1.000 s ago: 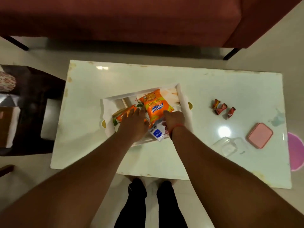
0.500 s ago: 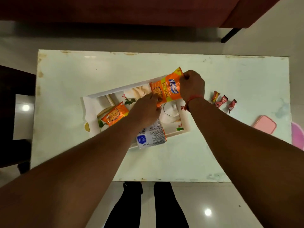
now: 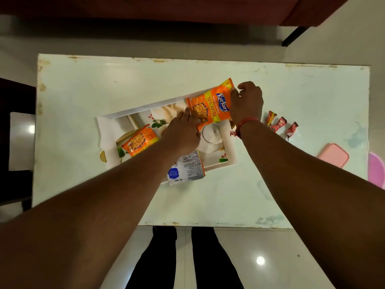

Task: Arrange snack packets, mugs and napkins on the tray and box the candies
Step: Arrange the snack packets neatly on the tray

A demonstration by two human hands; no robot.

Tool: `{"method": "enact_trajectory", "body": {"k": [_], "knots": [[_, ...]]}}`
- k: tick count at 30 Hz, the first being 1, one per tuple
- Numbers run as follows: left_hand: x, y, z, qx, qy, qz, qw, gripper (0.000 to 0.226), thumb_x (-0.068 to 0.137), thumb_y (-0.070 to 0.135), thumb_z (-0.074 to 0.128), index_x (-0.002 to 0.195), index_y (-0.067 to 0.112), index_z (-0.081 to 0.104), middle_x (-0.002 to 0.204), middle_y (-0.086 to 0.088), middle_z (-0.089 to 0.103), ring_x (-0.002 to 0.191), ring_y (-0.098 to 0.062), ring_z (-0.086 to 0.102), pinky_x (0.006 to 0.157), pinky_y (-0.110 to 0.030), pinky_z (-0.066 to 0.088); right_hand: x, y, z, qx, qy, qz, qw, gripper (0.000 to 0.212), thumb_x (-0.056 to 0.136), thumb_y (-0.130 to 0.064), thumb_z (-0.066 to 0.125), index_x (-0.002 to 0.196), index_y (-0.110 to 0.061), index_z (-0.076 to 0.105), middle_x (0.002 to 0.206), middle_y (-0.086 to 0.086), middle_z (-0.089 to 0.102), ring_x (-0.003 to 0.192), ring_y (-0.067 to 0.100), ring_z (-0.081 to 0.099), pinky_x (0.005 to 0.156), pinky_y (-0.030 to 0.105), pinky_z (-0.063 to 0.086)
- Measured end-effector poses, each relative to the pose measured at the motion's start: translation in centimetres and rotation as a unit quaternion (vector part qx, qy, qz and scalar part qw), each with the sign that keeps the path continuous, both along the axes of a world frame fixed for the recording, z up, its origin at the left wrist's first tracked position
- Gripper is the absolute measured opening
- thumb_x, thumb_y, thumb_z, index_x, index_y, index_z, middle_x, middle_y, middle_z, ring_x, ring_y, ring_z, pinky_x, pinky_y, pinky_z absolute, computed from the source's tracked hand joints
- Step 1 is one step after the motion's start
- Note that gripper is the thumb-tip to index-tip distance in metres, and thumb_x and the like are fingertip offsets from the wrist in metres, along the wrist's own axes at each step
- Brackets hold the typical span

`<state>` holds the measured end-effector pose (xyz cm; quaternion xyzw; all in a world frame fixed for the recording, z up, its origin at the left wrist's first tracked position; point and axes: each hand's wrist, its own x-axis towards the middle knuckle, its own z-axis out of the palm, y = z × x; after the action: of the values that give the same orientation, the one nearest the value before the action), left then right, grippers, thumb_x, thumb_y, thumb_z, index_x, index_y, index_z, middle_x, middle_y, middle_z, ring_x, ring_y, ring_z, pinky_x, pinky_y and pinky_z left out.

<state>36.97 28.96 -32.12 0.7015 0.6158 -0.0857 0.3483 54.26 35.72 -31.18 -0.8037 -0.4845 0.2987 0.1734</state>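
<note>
A white printed tray (image 3: 108,130) lies on the table. My right hand (image 3: 246,104) pinches the far end of an orange Kurkure packet (image 3: 210,106) over the tray's far right corner. My left hand (image 3: 183,132) holds the packet's near end with its fingertips. A second orange packet (image 3: 139,140) lies at the tray's left. A packet showing its white and blue back (image 3: 185,168) hangs over the tray's near edge. Three red candies (image 3: 280,125) lie on the table right of the tray.
The pale table (image 3: 83,90) stands in front of a dark red sofa (image 3: 187,7). A pink lid (image 3: 334,155) lies at the right, and a faint clear box (image 3: 264,189) nearer me. A pink round thing (image 3: 377,172) sits past the table's right edge. A dark side table (image 3: 12,97) stands left.
Both hands have lifted the orange Kurkure packet from the middle of the tray and carried it to the far right corner. The blue-backed packet now lies uncovered at the near edge.
</note>
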Motion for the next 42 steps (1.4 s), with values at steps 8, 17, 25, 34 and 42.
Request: {"method": "enact_trajectory", "body": {"k": [8,17,25,34,42], "knots": [[-2.3,-2.6,0.5,0.047,0.069,-0.009,0.996,0.052,0.095,0.021,0.049,0.143,0.004,0.038,0.145,-0.019,0.046,0.134,-0.036,0.043,0.112,-0.046,0.034,-1.5,-14.5,0.2,0.063,-0.006,-0.051,0.997,0.034,0.094,-0.031,0.059,0.121,-0.011,0.056,0.119,0.011,0.050,0.111,0.030,0.051,0.097,0.044,0.043],[-2.3,-2.5,-0.1,0.062,0.022,-0.018,0.998,0.057,0.095,0.019,0.051,0.147,0.003,0.032,0.148,-0.019,0.042,0.134,-0.037,0.042,0.109,-0.047,0.036,-2.1,-12.6,-0.7,-0.016,0.179,-0.171,0.969,0.022,0.092,-0.036,0.060,0.105,-0.018,0.059,0.087,-0.008,0.067,0.081,0.003,0.065,0.074,0.021,0.049],[0.2,-2.7,-0.8,0.013,0.066,-0.041,0.997,0.070,0.096,0.036,0.047,0.155,0.015,0.016,0.161,-0.010,0.023,0.146,-0.031,0.026,0.115,-0.054,0.026,-0.3,-3.5,-0.4,0.009,0.051,-0.012,0.999,0.030,0.094,-0.016,0.050,0.121,-0.012,0.063,0.124,0.007,0.067,0.111,0.021,0.063,0.085,0.025,0.049],[0.4,-2.9,-1.1,0.027,0.059,-0.023,0.998,0.068,0.097,0.035,0.047,0.154,0.013,0.016,0.163,-0.011,0.018,0.148,-0.031,0.021,0.116,-0.053,0.021,1.2,-4.8,-1.3,0.026,0.038,-0.014,0.999,0.046,0.097,-0.024,0.053,0.140,-0.013,0.046,0.136,0.013,0.050,0.124,0.026,0.052,0.101,0.035,0.046],[-1.9,-4.1,-0.7,0.094,0.083,0.050,0.991,0.042,0.086,0.013,0.060,0.126,0.007,0.050,0.122,-0.015,0.054,0.111,-0.034,0.055,0.084,-0.042,0.048,-3.0,-19.4,-0.4,-0.026,0.144,-0.051,0.988,0.026,0.096,-0.029,0.057,0.117,-0.016,0.051,0.101,0.002,0.064,0.085,0.028,0.067,0.081,0.041,0.052]]}}
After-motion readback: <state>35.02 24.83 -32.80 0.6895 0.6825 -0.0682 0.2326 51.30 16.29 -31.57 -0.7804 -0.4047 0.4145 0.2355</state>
